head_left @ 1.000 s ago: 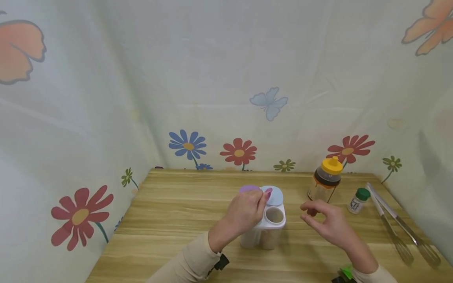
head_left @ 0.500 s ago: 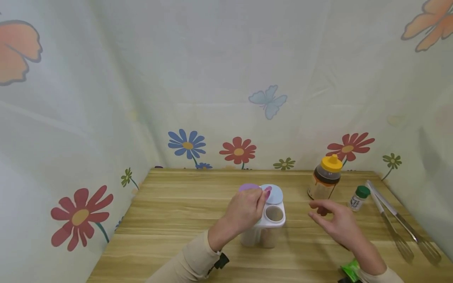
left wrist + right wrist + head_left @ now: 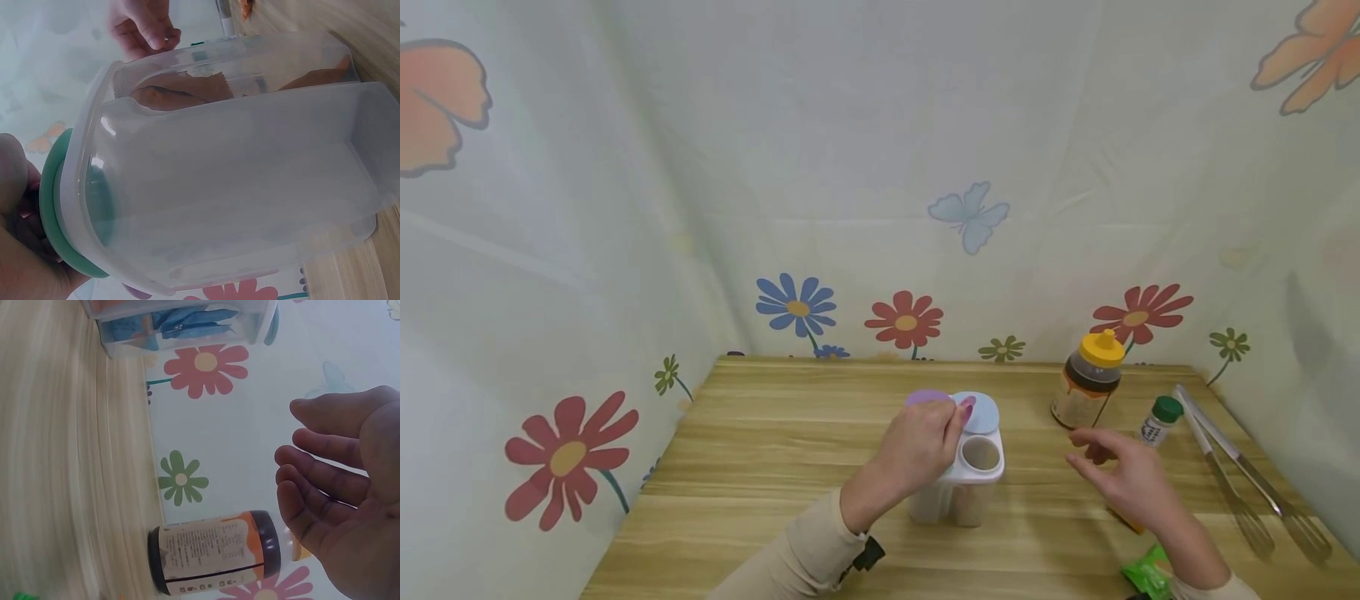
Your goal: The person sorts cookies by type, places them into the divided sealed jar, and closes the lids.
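Note:
A clear storage container [image 3: 931, 504] with several compartments stands upright on the table. Purple [image 3: 927, 397] and blue [image 3: 981, 412] lids cover its far side; a green lid [image 3: 59, 206] lies under my left hand in the left wrist view. My left hand [image 3: 913, 446] rests on the container's top, its curled fingers holding a small pink edge, seemingly a lid. One round opening [image 3: 981, 455] is uncovered. Brown packets [image 3: 181, 90] and blue packets [image 3: 194, 325] sit inside. My right hand [image 3: 1131, 475], fingers loosely bent and holding nothing, hovers right of the container, above a partly hidden orange item [image 3: 1125, 519].
A green packet [image 3: 1146, 573] lies by my right wrist. Behind the right hand stand a yellow-capped bottle [image 3: 1084, 392] and a green-capped shaker [image 3: 1157, 422]. Metal tongs [image 3: 1232, 454] lie at the table's right edge. Flowered cloth walls surround the table.
My right hand has drifted right and slightly toward me, away from the container. More of the green packet and an orange item now show. The left hand and container have stayed put.

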`<state>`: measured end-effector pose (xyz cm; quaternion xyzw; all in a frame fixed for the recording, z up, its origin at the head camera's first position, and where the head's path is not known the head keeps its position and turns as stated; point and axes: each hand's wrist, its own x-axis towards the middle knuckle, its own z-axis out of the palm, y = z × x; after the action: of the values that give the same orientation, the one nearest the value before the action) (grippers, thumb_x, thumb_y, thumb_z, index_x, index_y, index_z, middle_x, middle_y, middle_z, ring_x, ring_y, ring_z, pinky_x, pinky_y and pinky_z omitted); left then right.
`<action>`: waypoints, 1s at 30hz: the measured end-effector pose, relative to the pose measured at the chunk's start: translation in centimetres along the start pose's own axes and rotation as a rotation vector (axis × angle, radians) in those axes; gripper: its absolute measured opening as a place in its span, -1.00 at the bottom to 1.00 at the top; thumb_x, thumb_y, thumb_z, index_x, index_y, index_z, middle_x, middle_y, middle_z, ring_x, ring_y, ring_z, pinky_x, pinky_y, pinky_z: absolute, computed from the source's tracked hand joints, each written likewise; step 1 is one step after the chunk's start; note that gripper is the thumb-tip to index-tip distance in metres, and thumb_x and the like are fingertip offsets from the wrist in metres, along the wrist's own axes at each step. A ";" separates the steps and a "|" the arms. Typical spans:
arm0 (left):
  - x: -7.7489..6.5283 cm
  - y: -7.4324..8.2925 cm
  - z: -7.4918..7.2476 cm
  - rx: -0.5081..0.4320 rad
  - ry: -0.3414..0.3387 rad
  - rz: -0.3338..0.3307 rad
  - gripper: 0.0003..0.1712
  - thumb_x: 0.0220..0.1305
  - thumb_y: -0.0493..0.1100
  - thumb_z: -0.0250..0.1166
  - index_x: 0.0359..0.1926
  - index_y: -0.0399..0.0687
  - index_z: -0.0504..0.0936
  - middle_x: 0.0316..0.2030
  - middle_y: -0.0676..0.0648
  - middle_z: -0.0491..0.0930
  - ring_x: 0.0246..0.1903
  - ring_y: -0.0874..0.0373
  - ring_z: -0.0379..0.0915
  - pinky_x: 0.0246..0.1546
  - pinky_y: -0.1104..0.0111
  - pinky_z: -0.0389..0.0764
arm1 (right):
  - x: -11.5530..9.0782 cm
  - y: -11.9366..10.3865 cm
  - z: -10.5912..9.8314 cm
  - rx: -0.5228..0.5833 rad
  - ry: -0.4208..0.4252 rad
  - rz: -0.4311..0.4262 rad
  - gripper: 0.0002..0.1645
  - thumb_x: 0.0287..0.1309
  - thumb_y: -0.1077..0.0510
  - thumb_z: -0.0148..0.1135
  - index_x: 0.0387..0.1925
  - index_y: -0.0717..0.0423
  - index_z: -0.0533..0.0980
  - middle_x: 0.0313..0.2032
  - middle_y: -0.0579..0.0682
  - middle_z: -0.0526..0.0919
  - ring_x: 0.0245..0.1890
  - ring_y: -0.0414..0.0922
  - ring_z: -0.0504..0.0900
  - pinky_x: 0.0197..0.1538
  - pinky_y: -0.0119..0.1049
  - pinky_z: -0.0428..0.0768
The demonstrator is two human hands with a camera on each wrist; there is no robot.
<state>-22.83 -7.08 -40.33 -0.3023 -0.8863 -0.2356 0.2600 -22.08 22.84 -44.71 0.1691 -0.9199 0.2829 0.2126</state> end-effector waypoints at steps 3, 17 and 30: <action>0.0 0.0 0.1 0.012 0.021 0.016 -0.54 0.42 -0.07 0.13 -0.67 0.02 0.31 -0.73 0.13 0.17 -0.70 0.32 0.07 -0.69 0.60 0.03 | 0.0 0.4 -0.2 -0.003 -0.010 0.015 -0.75 0.00 0.19 0.47 -0.22 0.07 0.65 -0.30 -0.04 0.71 -0.42 -0.37 0.52 -0.38 -0.35 0.55; 0.0 -0.1 0.3 0.011 0.040 0.032 -0.53 0.43 -0.09 0.12 -0.68 0.02 0.30 -0.73 0.14 0.16 -0.70 0.32 0.07 -0.68 0.60 0.03 | -0.6 2.9 -1.1 -0.037 -0.190 0.193 -0.59 0.11 0.15 0.39 -0.01 0.24 0.58 -0.15 0.17 0.69 -0.38 -0.18 0.56 -0.42 -0.39 0.53; -0.1 -0.1 0.2 0.007 -0.016 -0.015 -0.57 0.44 -0.11 0.08 -0.64 0.02 0.35 -0.72 0.14 0.19 -0.69 0.34 0.09 -0.69 0.61 0.07 | -0.9 5.6 -1.8 -0.092 -0.333 0.288 -0.53 0.10 0.20 0.33 0.01 0.40 0.51 -0.08 0.35 0.63 -0.23 0.12 0.62 -0.37 -0.15 0.60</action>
<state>-22.88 -7.08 -40.56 -0.2965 -0.8915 -0.2319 0.2522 -23.17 28.52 -46.30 0.0704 -0.9689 0.2361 0.0225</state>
